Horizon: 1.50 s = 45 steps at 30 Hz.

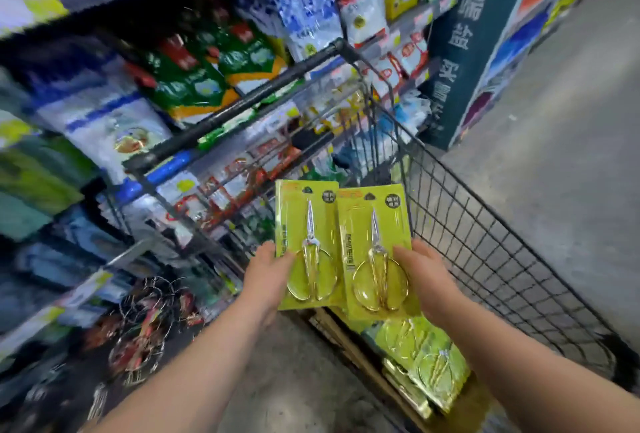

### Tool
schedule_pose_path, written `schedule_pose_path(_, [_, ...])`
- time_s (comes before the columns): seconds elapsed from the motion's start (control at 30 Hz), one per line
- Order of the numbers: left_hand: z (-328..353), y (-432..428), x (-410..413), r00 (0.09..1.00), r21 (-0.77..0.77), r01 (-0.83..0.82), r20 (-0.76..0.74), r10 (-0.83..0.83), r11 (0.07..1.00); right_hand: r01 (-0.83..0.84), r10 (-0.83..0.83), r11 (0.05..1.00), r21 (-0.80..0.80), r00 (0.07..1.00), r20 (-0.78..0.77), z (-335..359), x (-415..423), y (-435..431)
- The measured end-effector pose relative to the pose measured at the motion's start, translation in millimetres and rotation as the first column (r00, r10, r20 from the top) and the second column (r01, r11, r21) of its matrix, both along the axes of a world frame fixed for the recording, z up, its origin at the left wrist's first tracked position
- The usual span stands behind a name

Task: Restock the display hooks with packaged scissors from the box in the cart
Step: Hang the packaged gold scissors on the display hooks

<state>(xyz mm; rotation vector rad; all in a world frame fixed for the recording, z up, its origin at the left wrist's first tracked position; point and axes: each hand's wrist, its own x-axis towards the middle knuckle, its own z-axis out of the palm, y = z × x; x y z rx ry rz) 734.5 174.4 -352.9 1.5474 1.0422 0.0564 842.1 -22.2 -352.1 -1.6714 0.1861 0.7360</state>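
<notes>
Two flat rectangular packs held side by side above a black wire-mesh cart (pixel 485 252). The left hand (pixel 268 276) pinches the left pack (pixel 294 210) and the right hand (pixel 427 276) the right pack (pixel 391 224), each with the thumb on the glossy yellow-green card and the fingers hidden behind. Each clear blister encloses pointed steel scissors with gold loop handles. More packs (pixel 426 360) lie in the cardboard box (pixel 349 346) in the cart. The shelves (pixel 104 103) at left are blurred.

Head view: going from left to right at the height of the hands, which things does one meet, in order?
Shelves of packaged goods → left hand → left scissors pack → right scissors pack → right hand → cart's wire side → floor.
</notes>
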Motion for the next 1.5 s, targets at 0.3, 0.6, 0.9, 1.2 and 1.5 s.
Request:
schedule_pose_path(0.3, [72, 74, -249, 0.906, 0.047, -0.392, 0.193, 0.377, 0.919, -0.373, 0.353, 0.925, 0.076, 0.914, 0.202, 71, -167, 145])
schedule_pose_path(0.6, [93, 105, -552, 0.620, 0.004, -0.761, 0.300, 0.725, 0.649, -0.733, 0.695, 0.652, 0.196, 0.680, 0.234, 110, -424, 248])
schedule_pose_path(0.9, [100, 106, -689, 0.381, -0.032, -0.912, 0.299, 0.875, 0.408, -0.937, 0.889, 0.349, 0.009, 0.334, 0.313, 124, -561, 317])
schedule_pose_path(1.2, [106, 167, -772, 0.221, 0.001, -0.973, 0.279, 0.935, 0.230, -0.976, 0.909, 0.218, 0.026, 0.212, 0.357, 119, -654, 433])
schedule_pose_path(1.5, [113, 282, -820, 0.149, 0.006, -0.988, 0.224, 0.963, 0.152, -0.981, 0.933, 0.186, -0.059, 0.157, 0.324, 104, -712, 573])
